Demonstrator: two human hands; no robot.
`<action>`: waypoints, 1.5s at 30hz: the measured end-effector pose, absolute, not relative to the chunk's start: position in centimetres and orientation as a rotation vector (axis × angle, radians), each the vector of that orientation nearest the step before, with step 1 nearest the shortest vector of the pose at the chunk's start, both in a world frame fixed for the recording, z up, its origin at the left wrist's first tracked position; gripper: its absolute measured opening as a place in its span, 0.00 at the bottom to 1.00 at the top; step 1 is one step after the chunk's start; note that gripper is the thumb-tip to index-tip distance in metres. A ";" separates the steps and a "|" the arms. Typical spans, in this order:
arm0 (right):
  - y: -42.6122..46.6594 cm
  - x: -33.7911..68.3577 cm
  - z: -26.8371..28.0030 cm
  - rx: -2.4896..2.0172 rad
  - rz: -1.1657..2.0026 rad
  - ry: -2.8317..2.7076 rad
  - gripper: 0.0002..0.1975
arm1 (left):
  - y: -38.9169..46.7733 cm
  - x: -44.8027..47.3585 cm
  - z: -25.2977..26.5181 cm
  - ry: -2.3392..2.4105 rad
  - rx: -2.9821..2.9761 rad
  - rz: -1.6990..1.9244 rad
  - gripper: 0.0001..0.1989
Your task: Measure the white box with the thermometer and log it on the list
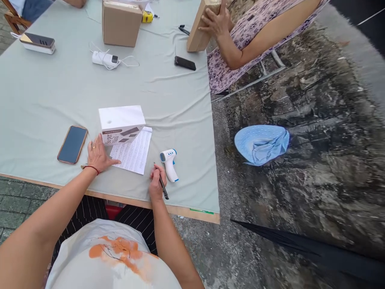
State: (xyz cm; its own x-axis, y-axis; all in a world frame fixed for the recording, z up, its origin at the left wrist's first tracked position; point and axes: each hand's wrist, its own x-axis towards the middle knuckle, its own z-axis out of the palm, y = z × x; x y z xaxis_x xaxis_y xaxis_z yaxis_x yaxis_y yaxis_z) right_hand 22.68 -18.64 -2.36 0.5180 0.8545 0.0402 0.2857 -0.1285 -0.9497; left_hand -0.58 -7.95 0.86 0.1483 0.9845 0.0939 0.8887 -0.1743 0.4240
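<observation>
My left hand (100,155) lies with fingers spread on the table, its fingertips at the lower left of a white printed box (122,118) and its thumb on the edge of a sheet of paper (136,154). The sheet carries dense rows of writing and lies partly under the box. In my right hand (157,182) a black pen (164,188) is gripped, tilted, just right of the sheet. Close beside that hand lies a white and blue infrared thermometer (169,163). A phone (72,144) in a brown case rests left of my left hand.
Farther back are a cardboard box (120,26), a white device with a cable (104,59), a black phone (185,63) and another phone on a white block (37,43). At right, a co-worker's hand (217,22) holds a carton (200,32). A blue hat (261,144) lies beyond the table edge.
</observation>
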 end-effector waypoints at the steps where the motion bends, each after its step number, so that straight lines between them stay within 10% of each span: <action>1: -18.6 22.5 -2.0 -1.667 0.672 -0.946 0.25 | -7.9 -0.5 0.9 1.809 2.161 0.511 0.72; 45: -17.9 21.3 -0.9 -1.771 0.711 -1.076 0.12 | -7.8 0.0 1.4 1.772 2.147 0.469 0.73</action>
State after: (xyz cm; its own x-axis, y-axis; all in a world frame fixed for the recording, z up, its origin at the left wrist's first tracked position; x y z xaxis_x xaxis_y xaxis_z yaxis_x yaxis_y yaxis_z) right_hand 21.27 -17.93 -0.90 0.4520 0.8919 -0.0145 0.3639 -0.1992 -0.9099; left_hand -0.02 -7.77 1.41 0.1780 0.9828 0.0495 0.8787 -0.1814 0.4416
